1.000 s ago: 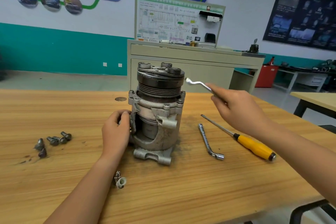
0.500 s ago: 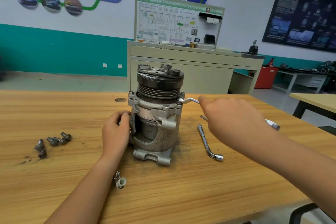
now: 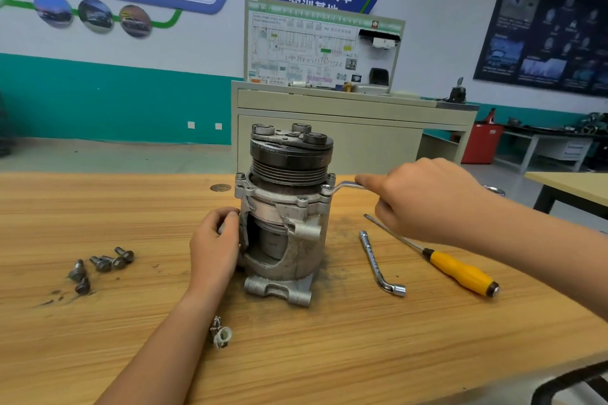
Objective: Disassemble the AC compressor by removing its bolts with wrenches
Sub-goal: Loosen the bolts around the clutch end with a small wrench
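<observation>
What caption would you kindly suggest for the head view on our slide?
Left hand steadies the upright AC compressor while the right hand holds a wrench at its upper flange.

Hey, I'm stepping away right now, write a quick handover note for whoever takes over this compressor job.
Left hand grips the compressor at its left side, steadying it upright on the table.
Right hand grips the wrench, its end seated on the right flange bolt.
Done: several loose bolts lie at the table's left.
Left: other flange bolts around the rim are in place; each needs loosening.
Spare: L-shaped socket wrench and screwdriver lie right of the compressor.
</observation>
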A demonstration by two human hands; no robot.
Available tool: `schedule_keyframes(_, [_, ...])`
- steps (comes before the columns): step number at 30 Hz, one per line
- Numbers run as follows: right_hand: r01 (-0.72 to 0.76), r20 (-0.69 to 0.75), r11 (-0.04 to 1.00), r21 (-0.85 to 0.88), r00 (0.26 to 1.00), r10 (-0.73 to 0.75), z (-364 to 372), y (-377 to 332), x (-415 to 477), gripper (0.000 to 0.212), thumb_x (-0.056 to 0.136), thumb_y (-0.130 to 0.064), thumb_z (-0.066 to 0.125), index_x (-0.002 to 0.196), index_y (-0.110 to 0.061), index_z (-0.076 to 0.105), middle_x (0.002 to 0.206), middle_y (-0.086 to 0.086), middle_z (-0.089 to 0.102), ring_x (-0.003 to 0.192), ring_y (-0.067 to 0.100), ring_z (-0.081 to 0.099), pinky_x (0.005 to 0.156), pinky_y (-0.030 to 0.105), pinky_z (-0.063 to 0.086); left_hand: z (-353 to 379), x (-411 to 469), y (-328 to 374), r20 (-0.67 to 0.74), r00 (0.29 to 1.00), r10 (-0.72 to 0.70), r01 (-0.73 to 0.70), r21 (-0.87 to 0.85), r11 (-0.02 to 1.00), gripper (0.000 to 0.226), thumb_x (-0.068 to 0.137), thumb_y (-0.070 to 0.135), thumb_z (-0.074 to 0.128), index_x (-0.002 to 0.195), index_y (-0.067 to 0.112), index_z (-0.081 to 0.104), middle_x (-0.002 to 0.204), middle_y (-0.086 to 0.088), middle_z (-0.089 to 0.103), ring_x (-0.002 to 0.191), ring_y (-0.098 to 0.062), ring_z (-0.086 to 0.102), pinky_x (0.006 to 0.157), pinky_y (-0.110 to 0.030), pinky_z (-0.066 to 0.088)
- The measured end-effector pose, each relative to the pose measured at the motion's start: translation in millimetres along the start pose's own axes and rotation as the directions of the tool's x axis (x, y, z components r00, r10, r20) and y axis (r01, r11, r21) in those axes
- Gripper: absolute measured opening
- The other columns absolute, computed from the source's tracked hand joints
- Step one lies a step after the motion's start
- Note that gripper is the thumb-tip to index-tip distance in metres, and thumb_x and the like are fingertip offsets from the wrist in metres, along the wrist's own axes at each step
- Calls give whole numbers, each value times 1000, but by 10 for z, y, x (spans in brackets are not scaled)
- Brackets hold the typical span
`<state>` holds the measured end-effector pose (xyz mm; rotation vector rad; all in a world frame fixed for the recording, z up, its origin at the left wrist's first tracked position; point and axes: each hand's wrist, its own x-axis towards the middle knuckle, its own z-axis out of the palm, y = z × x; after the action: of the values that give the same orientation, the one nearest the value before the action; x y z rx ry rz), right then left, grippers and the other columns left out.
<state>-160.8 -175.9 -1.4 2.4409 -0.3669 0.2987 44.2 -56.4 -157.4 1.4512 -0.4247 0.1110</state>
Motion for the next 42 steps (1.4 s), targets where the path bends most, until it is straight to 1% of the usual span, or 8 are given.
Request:
schedule_keyframes(6, [-49, -98, 999, -19, 994, 47, 326, 122, 308, 37, 94, -7, 39, 127, -21, 44, 78, -1, 53, 59, 16, 44, 45, 23, 27, -6, 10, 11, 26, 999, -23, 23, -8, 1000, 18, 92, 23, 50, 84, 29, 65, 88, 3, 67, 93, -27, 62, 85, -52, 51])
schedule_keyframes(12, [19, -246, 993, 119, 969, 11, 661, -59, 714, 28, 88, 5, 44, 110, -2, 60, 105, 13, 64, 96, 30, 59, 96, 41, 35, -20, -12, 44, 28, 1000, 12, -12, 4, 1000, 19, 93, 20, 49, 85, 29, 63, 89, 7, 66, 90, -17, 61, 78, -37, 49])
schedule_keyframes(15, [68, -373, 987, 143, 928, -10, 706, -87, 798, 20, 76, 12, 59, 91, 3, 68, 79, 17, 68, 72, 32, 65, 88, 43, 46, -18, -6, 49, 22, 1000, 21, -22, 24, 999, 19, 93, 18, 49, 84, 27, 63, 87, 7, 65, 88, -16, 59, 77, -35, 48])
schedule_keyframes(18, [18, -334, 977, 212, 941, 55, 729, -30, 696, 29, 90, 1, 49, 116, -2, 60, 95, 16, 68, 86, 33, 63, 91, 40, 42, -9, -2, 60, 18, 999, 29, -29, 40, 999, 20, 93, 17, 49, 81, 28, 62, 84, 8, 65, 83, -14, 57, 78, -36, 47])
schedule_keyframes(21, [-96, -367, 837, 539, 867, 336, 670, 26, 473, 31, 97, -14, 43, 126, -7, 50, 79, 8, 64, 70, 27, 59, 54, 30, 38, -16, 7, 51, 20, 999, 44, -45, 43, 998, 21, 93, 17, 49, 81, 28, 62, 84, 8, 65, 83, -11, 57, 74, -32, 46])
schedule_keyframes(24, [-50, -319, 694, 718, 863, 392, 576, 28, 205, 33, 98, -18, 38, 129, -9, 44, 59, -7, 46, 51, 12, 46, 44, 27, 29, -13, 8, 51, 22, 998, 61, -62, 62, 996, 22, 93, 17, 49, 80, 30, 61, 85, 10, 64, 82, -8, 57, 70, -26, 43])
schedule_keyframes(30, [-120, 3, 913, 391, 992, 129, 380, -53, -94, 34, 96, -17, 36, 129, -25, 37, 74, 0, 56, 68, 22, 54, 56, 33, 46, -7, -11, 63, 23, 999, 37, -38, 68, 997, 21, 94, 19, 48, 82, 29, 61, 86, 8, 65, 84, -12, 58, 74, -32, 46])
schedule_keyframes(42, [45, 112, 998, -36, 993, -41, -55, -184, -1, 18, 93, -11, 40, 110, -9, 46, 59, -2, 25, 47, 13, 22, 39, 25, 21, 4, -42, 100, 8, 999, 31, -32, 62, 998, 30, 99, 20, 35, 83, 28, 59, 82, 8, 61, 80, -9, 54, 66, -27, 40])
